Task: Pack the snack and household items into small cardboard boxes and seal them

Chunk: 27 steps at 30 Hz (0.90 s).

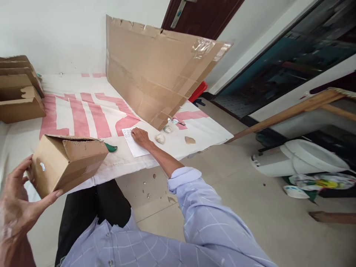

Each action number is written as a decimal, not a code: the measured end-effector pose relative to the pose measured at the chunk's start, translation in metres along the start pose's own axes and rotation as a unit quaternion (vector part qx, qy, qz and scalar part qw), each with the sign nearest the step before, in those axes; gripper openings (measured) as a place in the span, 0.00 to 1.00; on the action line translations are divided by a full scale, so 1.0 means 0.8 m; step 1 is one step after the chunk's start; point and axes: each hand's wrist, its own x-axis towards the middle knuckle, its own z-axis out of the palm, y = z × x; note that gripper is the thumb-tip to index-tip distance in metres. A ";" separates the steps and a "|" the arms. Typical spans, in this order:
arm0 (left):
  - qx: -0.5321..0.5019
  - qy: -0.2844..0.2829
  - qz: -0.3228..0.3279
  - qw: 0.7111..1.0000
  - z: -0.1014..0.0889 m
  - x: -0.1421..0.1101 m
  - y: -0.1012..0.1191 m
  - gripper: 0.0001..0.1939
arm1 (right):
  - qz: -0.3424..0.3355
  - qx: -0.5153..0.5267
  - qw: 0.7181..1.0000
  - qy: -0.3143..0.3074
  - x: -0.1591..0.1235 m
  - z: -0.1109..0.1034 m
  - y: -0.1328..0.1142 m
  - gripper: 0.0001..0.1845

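My left hand grips a small brown cardboard box by its end, holding it up at the lower left with its flaps partly open. My right hand reaches forward, arm in a light checked sleeve, and its curled fingers rest on a white sheet of paper lying on a white cloth with red shapes. Whether the fingers pinch the paper I cannot make out. A green-handled tool lies just left of the paper, partly behind the box.
A large flattened cardboard sheet leans up behind the paper. Stacked cardboard boxes sit at far left. Small lumps and a tape bit lie right of my hand. A white appliance, wooden rails and a dark door stand to the right.
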 end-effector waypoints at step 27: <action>-0.100 -0.130 -0.108 0.981 -0.076 -0.045 -0.051 0.45 | -0.280 0.465 0.838 0.051 -0.187 -0.044 -0.253 0.14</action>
